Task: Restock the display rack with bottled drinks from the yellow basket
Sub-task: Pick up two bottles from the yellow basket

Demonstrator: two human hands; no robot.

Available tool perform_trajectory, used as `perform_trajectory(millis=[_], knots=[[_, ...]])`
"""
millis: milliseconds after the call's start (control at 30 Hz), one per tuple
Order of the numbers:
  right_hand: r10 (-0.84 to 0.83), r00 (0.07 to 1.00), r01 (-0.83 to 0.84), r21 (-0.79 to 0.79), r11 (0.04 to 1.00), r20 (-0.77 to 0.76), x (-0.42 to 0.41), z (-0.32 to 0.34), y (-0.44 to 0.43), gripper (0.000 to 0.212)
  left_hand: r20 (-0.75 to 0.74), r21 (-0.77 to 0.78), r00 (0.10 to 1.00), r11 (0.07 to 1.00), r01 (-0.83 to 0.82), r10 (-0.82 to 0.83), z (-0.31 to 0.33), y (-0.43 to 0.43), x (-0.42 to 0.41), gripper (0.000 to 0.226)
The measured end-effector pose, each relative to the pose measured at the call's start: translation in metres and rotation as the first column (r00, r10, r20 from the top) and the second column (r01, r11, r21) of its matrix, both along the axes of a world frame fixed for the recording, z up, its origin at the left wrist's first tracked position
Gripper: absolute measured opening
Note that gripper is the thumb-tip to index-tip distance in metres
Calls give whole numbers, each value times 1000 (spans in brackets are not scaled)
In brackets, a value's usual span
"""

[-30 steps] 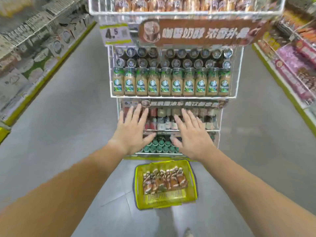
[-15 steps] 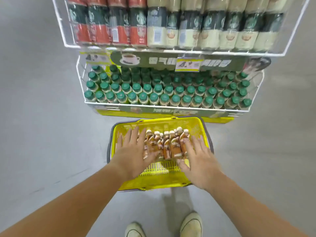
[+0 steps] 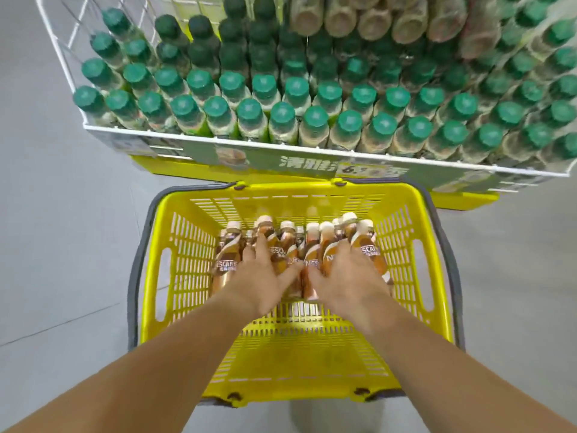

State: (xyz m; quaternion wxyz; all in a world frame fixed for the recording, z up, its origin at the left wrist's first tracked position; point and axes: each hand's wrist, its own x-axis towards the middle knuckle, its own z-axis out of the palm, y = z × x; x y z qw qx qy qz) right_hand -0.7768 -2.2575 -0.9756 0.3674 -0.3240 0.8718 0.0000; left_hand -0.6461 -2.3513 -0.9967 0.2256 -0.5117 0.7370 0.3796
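Both hands are down in the yellow basket (image 3: 406,307), left hand (image 3: 260,284) and right hand (image 3: 349,279) spread flat, fingers apart, on the brown coffee bottles (image 3: 226,260). Just beyond them, green-capped bottles (image 3: 282,117) crowd the display rack (image 3: 218,140).

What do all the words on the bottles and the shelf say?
"NESCAFE", partly hidden by the hands: brown bottles in the yellow basket.
"清雅": green sign on the rack's front edge; the rest is blurred.
"6.": price tag; the later digits are unreadable.
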Motion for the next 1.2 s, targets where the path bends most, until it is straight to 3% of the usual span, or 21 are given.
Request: perform_trajectory(millis=[100, 300, 400, 467, 600, 867, 1067, 1200], knots=[[-18, 1000, 19, 61, 998, -11, -3, -10, -20, 56, -84, 30, 978, 981, -189, 191, -11, -4, -8, 99], [-79, 997, 80, 40, 996, -13, 5, -29, -22, 55, -66, 15, 935, 937, -349, 349, -23, -10, -9, 74], [-155, 987, 154, 33, 988, 38, 10, -31, -12, 66, -135, 84, 910, 920, -384, 392, -17, -7, -1, 40], [-204, 978, 204, 4, 979, 51, 14, -27, -4, 61, -208, 164, 876, 899, -406, 434, -9, -3, 7, 20], [-242, 970, 245, -149, 958, 35, 16, 6, 2, 58, -324, 142, 855, 915, -379, 404, 21, -4, 16, 29], [-221, 975, 194, -434, 880, -12, 0, 172, -18, 44, -571, 113, 751, 938, -327, 331, 175, -32, 13, 44], [-210, 977, 151, -602, 784, -29, -2, 356, -24, 32, -730, 72, 650, 969, -237, 213, 357, -51, 9, 43], [-211, 974, 103, -682, 724, -77, 2, 488, -28, 44, -799, -5, 586, 973, -232, 135, 486, -58, 8, 51]])
